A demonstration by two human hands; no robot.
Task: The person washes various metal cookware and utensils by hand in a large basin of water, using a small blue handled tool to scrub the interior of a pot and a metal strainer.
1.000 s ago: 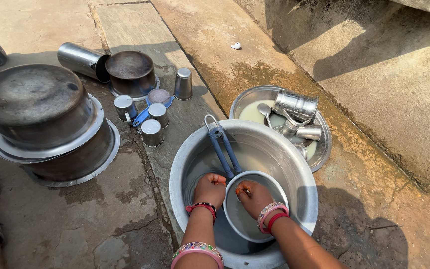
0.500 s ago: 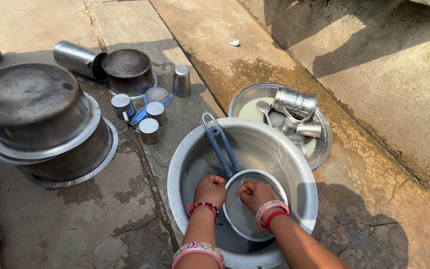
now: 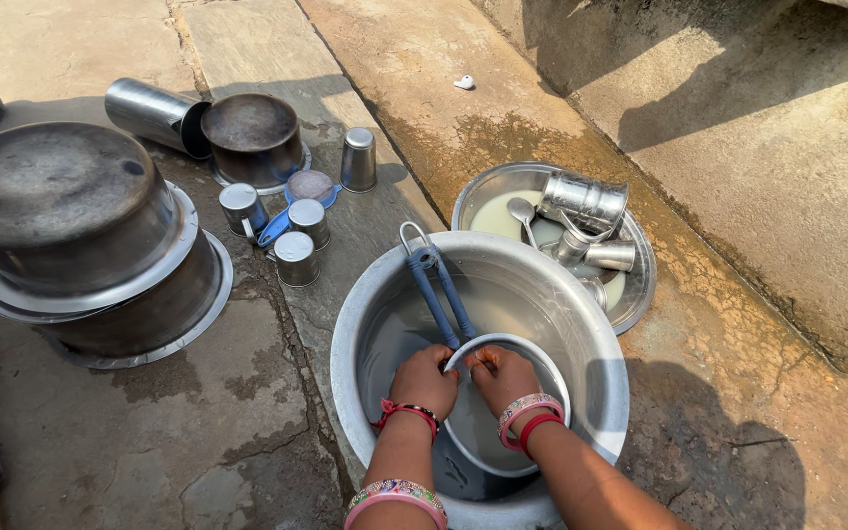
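Keep your left hand (image 3: 424, 381) and right hand (image 3: 503, 378) gripped on the small bowl (image 3: 483, 432), holding it low inside the big basin (image 3: 365, 294) so water stays in.

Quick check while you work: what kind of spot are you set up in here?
Likely an outdoor dishwashing spot on a paved yard: sunlit stone paving, a big metal basin of water, upturned pots and steel cups set out beside it.

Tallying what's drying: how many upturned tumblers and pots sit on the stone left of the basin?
Small steel tumblers: 4
Upturned pots: 3
Total: 7
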